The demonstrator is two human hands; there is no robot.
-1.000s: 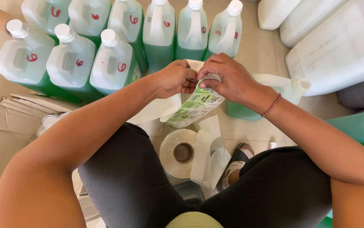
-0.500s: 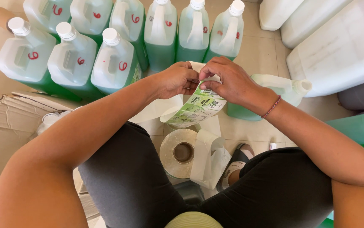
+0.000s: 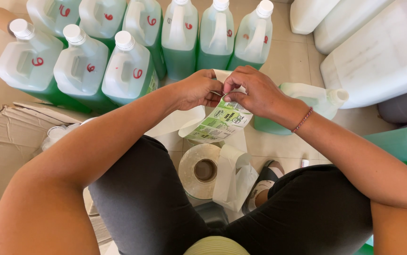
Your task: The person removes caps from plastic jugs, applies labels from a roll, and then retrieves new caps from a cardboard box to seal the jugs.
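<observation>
Label (image 3: 220, 123) hangs above the roll (image 3: 205, 170), its top edge pinched by my left hand (image 3: 199, 89) and right hand (image 3: 255, 92); I'd peel slowly, keeping it flat and unwrinkled.

1. We see a glossy paper label (image 3: 220, 123) with green print, pinched between both hands at the frame's centre.
2. The label roll (image 3: 204, 170) below looks like smooth white paper on a cardboard core.
3. The jugs (image 3: 130, 71) across the top are translucent, matt plastic with white plastic caps.
4. The box (image 3: 2, 151) at left is rough, creased brown cardboard.
5. The floor (image 3: 291, 56) is smooth beige tile.
</observation>
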